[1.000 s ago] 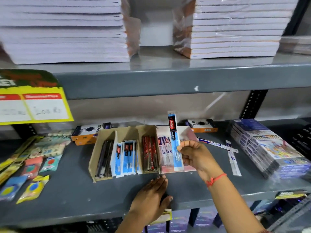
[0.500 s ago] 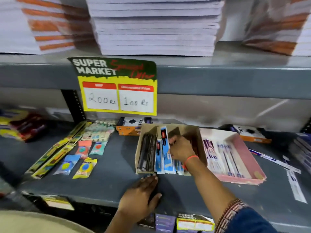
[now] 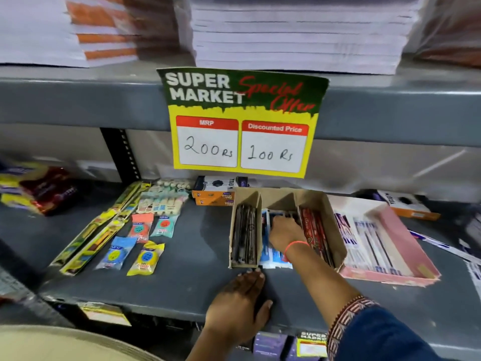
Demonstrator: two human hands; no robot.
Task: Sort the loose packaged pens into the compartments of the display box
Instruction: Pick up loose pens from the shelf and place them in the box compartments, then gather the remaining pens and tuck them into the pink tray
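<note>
The right hand (image 3: pixel 283 229) wears an orange wrist thread and a blue sleeve (image 3: pixel 385 337) (patterned maroon cuff)

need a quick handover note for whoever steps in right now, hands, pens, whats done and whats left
Right hand: down in the middle compartment of the brown display box, on the blue packaged pens; grip hidden.
Left hand: flat on the shelf at the box's front edge, holding nothing.
Done: black pens fill the left compartment, red pens the right, blue the middle.
Left: loose pen packets lie on the shelf right of the pink tray.
</note>
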